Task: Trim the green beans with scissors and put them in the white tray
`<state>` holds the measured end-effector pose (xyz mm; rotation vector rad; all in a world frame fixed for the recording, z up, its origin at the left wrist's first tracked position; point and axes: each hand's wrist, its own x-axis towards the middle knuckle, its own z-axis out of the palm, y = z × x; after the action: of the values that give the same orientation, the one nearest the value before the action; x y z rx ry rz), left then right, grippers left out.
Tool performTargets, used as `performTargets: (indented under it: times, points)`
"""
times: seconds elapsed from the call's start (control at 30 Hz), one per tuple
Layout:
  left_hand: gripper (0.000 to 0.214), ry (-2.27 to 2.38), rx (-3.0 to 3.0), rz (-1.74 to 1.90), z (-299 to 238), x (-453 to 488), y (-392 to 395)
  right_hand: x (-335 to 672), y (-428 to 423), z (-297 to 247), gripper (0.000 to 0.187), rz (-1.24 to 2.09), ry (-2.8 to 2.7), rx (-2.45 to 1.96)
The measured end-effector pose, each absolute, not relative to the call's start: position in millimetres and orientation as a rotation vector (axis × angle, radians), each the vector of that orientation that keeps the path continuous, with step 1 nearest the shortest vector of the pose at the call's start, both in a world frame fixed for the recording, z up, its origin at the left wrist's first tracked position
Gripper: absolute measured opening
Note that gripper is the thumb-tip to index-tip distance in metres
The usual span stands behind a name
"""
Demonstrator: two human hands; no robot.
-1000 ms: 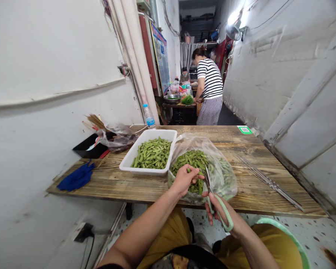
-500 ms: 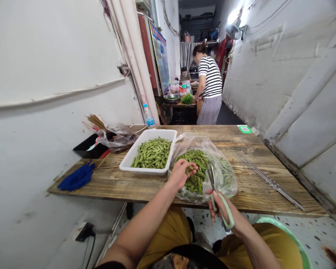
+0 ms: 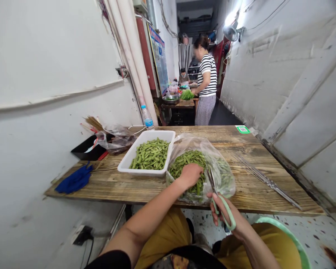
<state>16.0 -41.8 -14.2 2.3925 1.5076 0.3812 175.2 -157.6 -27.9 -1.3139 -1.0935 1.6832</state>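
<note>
While the right hand is gripping the scissors at the near side of the plastic bag, blades pointing over it, the left hand is reaching into the bag among green pods. Whether its fingers are closing on a pod, cannot tell. Just left of the bag, a white tray is holding more pods; right of the bag, metal rods are lying.

A short black sleeve on the left, mustard-yellow trousers, and a dark top with a tan-and-grey print (its motif cut off below)
</note>
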Motion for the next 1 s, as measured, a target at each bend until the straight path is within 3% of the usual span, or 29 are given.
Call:
performTargets:
  times: [0.17, 0.5, 1.0]
  points:
    - [0.019, 1.459, 2.042, 0.652, -12, 4, -43, 177, -156, -30, 0.045, 1.652, -1.217, -1.348]
    - [0.018, 1.364, 1.699, 0.76, -9, 0, -59, 171, -148, -35, 0.037, 1.645, -1.337, -1.264]
    - [0.038, 0.893, 0.909, 0.969, -6, 0, -69, 166, -154, -17, 0.048, 1.768, -1.207, -1.267]
